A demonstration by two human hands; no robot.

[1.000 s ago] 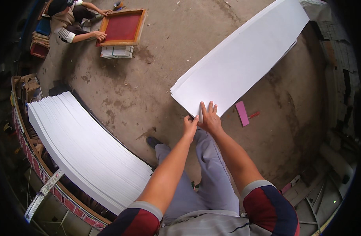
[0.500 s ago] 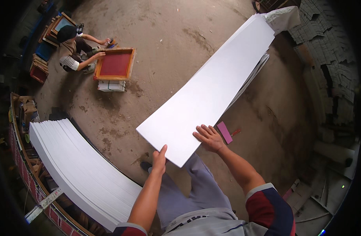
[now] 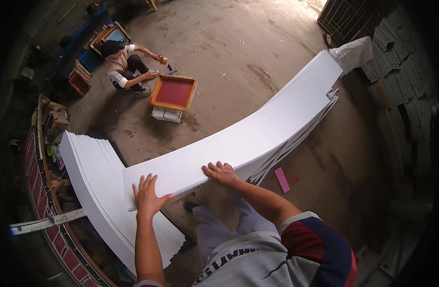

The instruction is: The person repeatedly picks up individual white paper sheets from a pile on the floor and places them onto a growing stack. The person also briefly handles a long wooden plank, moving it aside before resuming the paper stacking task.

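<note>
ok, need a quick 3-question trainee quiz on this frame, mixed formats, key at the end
1. True or false: both hands lie flat on the long white sheet.
2. Which hand is nearer the sheet's corner over the white stack? A) left hand B) right hand
3. Fill in: the small pink strip lies on the ____, to the person's right.

Key
1. True: palms down, fingers spread, no closed grip.
2. A.
3. Floor. It lies beside the fanned sheet ends.
</note>
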